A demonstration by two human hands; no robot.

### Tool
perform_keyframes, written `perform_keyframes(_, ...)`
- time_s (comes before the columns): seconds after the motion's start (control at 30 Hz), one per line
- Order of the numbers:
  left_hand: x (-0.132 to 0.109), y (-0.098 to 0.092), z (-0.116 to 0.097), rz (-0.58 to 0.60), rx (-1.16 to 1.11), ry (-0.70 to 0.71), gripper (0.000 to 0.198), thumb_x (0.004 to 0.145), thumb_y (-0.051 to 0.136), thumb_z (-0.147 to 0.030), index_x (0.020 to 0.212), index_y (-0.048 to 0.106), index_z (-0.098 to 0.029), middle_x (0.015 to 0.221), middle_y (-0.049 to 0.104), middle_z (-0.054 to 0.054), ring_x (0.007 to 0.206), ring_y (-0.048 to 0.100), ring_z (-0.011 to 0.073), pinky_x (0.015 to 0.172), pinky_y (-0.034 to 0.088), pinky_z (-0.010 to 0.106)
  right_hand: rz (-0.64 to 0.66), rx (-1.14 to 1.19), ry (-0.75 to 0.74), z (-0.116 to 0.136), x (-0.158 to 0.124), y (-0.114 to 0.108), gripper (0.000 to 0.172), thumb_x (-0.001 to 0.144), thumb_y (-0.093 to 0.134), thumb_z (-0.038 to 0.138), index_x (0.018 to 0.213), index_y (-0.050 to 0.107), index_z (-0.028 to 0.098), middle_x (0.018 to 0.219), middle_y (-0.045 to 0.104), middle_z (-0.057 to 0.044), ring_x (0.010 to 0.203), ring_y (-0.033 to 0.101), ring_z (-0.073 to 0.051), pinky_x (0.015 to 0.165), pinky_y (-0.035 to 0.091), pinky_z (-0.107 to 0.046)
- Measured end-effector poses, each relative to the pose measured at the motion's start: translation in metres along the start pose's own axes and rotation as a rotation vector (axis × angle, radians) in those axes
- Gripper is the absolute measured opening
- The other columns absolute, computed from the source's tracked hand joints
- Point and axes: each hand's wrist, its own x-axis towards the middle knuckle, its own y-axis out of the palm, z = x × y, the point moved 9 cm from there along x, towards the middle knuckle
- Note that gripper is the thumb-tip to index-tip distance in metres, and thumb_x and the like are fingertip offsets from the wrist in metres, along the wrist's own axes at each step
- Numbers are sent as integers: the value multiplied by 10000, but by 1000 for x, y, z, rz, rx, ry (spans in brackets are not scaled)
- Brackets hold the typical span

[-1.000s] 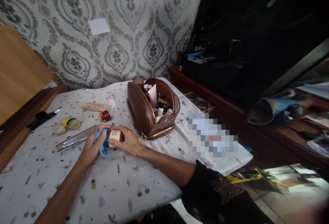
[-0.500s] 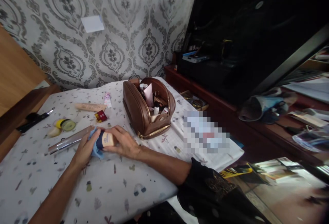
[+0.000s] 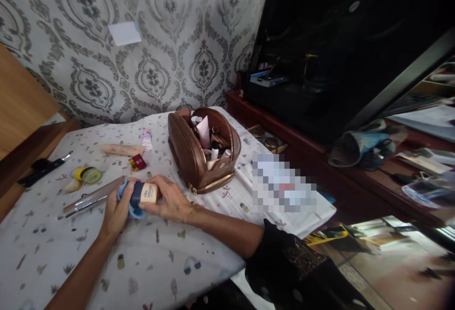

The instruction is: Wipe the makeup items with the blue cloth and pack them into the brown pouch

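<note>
A small beige bottle with a dark blue cap [image 3: 145, 193] lies between my two hands, just above the patterned tablecloth [image 3: 149, 258]. My right hand [image 3: 167, 202] grips the beige body of it. My left hand [image 3: 116, 210] presses a light blue cloth [image 3: 132, 209] around the capped end. An open brown cosmetic bag [image 3: 199, 151] full of tubes and small bottles stands just behind my right hand.
On the cloth to the left lie a long silver tube [image 3: 90, 198], a yellow-green jar [image 3: 88, 174], a small red box [image 3: 137, 162], a beige tube [image 3: 122, 149] and a pink-white tube [image 3: 146, 138]. A dark wooden shelf [image 3: 284, 134] borders the right side.
Both hands have turned the bottle and cloth slightly against each other; the view has shifted a little to the right, with the hands staying at the same spot.
</note>
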Motion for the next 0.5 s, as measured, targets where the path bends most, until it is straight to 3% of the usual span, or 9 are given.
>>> perform_keyframes(0.13, 0, -3, -4, -36, 43, 24, 447, 879, 534, -628, 877, 669, -202, 867, 665, 23, 881, 600, 212, 838, 471, 288, 26, 170, 155, -11, 1, 4, 482, 741, 806, 446, 1098, 574, 221, 815, 588, 27, 730, 576, -154, 683, 473, -271)
perform_keyframes(0.33, 4, -7, 13, -50, -107, -68, 406, 797, 668, -595, 815, 651, -189, 781, 603, -10, 772, 559, 164, 750, 454, 253, 124, 581, 251, -29, 6, 24, 559, 627, 845, 548, 985, 573, 217, 793, 591, 45, 719, 575, -124, 669, 489, -239)
perform_keyframes(0.5, 4, -7, 21, -100, -266, -176, 404, 688, 784, -551, 797, 657, -184, 769, 615, -23, 744, 557, 135, 711, 445, 219, 206, 368, 120, -17, 7, 23, 616, 606, 880, 458, 1108, 619, 216, 895, 645, 18, 837, 619, -161, 788, 507, -281)
